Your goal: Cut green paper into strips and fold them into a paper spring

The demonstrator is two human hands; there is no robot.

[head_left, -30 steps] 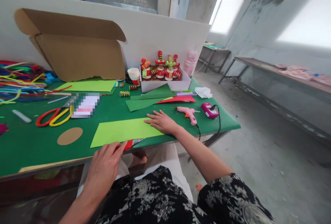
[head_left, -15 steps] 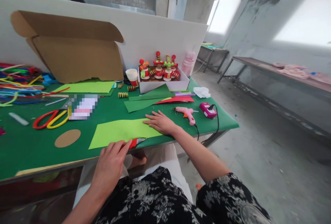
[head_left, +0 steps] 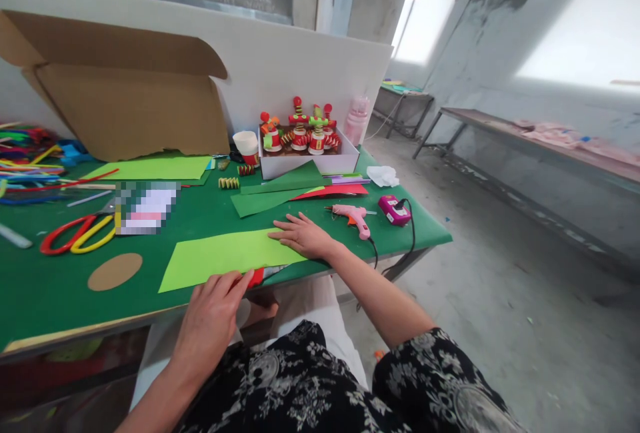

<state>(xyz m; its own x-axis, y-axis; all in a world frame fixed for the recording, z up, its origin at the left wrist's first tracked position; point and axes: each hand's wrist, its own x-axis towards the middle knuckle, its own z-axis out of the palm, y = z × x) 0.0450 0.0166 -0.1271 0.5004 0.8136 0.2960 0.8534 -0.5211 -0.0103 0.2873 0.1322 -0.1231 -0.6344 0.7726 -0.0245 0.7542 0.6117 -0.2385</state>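
Observation:
My left hand (head_left: 217,300) is closed on the red handle of a utility knife (head_left: 257,278) at the table's front edge. Its grey blade end points right, along the near side of a lime-green sheet of paper (head_left: 215,256). Flat on the sheet's right end rests my right hand (head_left: 306,236), fingers spread and holding nothing. The sheet lies on the green tabletop (head_left: 165,230). Whether the blade touches the paper I cannot tell.
A pink glue gun (head_left: 353,216) and purple plug block (head_left: 395,210) with cords lie right. Behind are dark green paper (head_left: 273,200) and a white box (head_left: 310,165) of paper figures. Scissors (head_left: 83,233) and a cardboard oval (head_left: 115,272) lie left.
The view has turned slightly right, so the table's things sit further left in the picture. Both hands keep their places at the lime-green sheet.

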